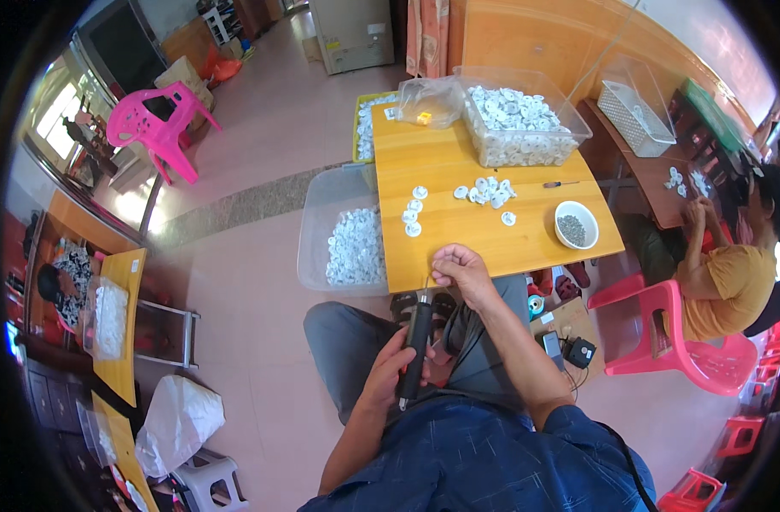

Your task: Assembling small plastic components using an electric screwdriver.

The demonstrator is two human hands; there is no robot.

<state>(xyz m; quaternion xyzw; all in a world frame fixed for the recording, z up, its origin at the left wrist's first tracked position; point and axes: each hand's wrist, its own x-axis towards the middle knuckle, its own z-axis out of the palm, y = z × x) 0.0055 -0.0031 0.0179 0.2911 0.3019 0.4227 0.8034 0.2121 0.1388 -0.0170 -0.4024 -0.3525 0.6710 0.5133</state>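
Note:
My left hand (386,370) is wrapped round a black electric screwdriver (418,338), held above my lap with its thin bit pointing away from me. At the near edge of the yellow table (526,266), my right hand (461,271) has its thumb and fingers pinched together close to the bit's tip. Whatever those fingers hold is too small to make out. Just beyond lie a short line of white round plastic parts (413,229), a loose cluster of similar parts (492,193) and one single part (508,218). A white bowl (592,236) holds many small metal screws.
A small screwdriver (561,184) lies on the table. A clear tub (526,154) of white parts stands at the back; another tub (317,230) sits beside the left edge. At right, a person (722,282) in a yellow shirt works by a pink chair (671,320).

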